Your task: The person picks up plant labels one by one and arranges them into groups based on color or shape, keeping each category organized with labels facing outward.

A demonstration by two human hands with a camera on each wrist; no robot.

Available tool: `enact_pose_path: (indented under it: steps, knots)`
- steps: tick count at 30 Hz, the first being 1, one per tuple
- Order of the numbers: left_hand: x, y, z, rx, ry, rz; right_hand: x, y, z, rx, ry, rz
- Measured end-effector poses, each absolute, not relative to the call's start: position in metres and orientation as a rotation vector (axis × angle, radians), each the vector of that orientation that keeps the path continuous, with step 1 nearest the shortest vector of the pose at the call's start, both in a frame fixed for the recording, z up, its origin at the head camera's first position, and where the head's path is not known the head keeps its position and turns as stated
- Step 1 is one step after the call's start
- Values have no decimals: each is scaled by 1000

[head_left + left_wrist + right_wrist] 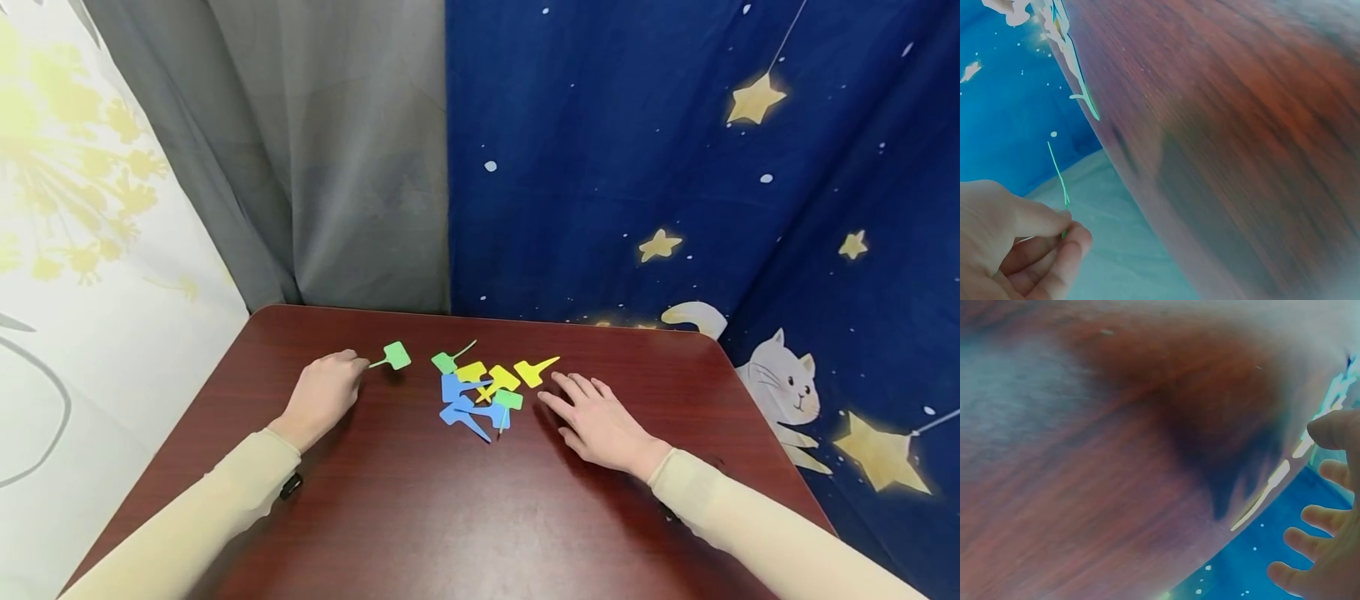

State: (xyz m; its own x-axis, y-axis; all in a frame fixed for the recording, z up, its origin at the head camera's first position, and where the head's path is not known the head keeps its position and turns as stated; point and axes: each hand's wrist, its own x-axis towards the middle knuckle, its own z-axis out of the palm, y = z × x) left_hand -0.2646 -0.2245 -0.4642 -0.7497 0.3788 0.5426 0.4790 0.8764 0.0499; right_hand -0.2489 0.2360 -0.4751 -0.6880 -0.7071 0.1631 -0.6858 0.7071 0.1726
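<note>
Between thumb and fingertips my left hand (322, 397) pinches the thin stem of a green plant label (397, 356), its flat head pointing right above the table. In the left wrist view that label (1059, 175) appears edge-on. A loose pile in mid-table mixes blue labels (453, 387), yellow labels (471, 372) and green labels (508, 400), some overlapping. Just right of the pile, my right hand (603, 425) hovers or rests with fingers spread, holding nothing; whether it touches the table is unclear. Nearest to its fingertips lies a yellow T-shaped label (532, 372).
The dark red wooden table (420, 525) has rounded far corners. Behind it hang a grey curtain (367, 167) and a blue star-patterned curtain (585, 167). A small black object (291, 486) shows beside the left sleeve.
</note>
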Motion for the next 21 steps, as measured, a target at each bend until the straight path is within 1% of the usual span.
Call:
enact_pose_path:
  steps: [13, 21]
  knots:
    - [-248, -243, -458, -522, -2511, -244, -270, 214, -455, 1021, -2696, 39]
    - [-233, -259, -463, -461, -2525, -250, -282, 207, -450, 934, -2727, 177]
